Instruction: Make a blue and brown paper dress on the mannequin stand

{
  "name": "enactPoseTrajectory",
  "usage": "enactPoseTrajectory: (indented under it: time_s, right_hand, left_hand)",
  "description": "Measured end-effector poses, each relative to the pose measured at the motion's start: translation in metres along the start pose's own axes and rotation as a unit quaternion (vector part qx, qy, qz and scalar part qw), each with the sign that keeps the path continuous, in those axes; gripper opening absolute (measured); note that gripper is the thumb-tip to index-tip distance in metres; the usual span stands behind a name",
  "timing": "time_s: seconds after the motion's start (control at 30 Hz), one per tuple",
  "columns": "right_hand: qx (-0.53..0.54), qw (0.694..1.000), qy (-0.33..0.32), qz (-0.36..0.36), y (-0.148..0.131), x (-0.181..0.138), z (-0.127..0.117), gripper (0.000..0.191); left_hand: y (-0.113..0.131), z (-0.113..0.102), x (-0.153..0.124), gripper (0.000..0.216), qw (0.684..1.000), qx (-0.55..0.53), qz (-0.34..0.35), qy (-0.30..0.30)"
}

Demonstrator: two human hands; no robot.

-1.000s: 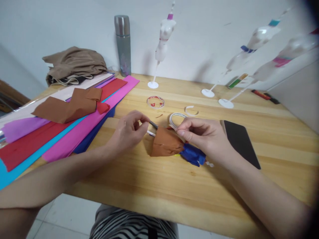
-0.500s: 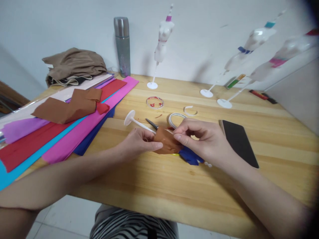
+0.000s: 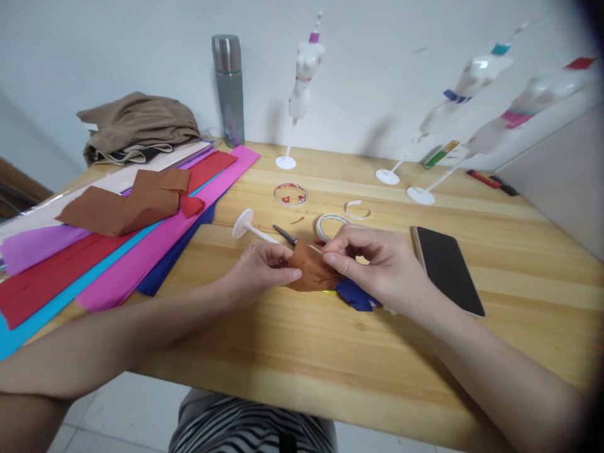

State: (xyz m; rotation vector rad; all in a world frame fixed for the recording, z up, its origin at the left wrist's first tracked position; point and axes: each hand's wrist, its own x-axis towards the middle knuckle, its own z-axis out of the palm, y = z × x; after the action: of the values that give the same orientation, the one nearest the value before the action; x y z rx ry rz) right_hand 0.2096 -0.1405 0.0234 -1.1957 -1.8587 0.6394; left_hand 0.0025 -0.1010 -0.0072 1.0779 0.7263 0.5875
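Note:
A small piece wrapped in brown crepe paper [image 3: 312,271] lies at the middle of the wooden table [image 3: 302,352], with blue paper [image 3: 355,296] at its right end and a white round-footed stand [image 3: 250,228] sticking out to the left. My left hand [image 3: 264,267] is closed, pinching the brown paper's left side. My right hand [image 3: 377,267] is closed in a pinch on a thin pale strip at the paper's top edge. A white tape roll [image 3: 331,223] sits just behind my right hand. A dark slim tool [image 3: 285,234] lies beside the stand.
Sheets of coloured crepe paper [image 3: 117,245] cover the left of the table, with folded brown paper [image 3: 127,204] on top. A black phone [image 3: 446,267] lies right. Mini mannequins [image 3: 302,82] [image 3: 460,88], a steel flask [image 3: 229,88], beige cloth [image 3: 139,126] and a clear tape ring [image 3: 291,194] stand behind.
My left hand let go of the dark tool, which now lies on the table, and moved down onto the brown paper. The white stand foot came into view. My right hand kept its pinch.

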Motion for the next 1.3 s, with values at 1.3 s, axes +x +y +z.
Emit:
enactPoseTrajectory:
  time_s: [1.3]
  right_hand:
    - [-0.053,0.998,-0.011,0.005,-0.004,0.007,0.007,0.019]
  left_hand:
    - [-0.002,0.002,-0.015,0.025,0.854,0.445,0.23,0.139]
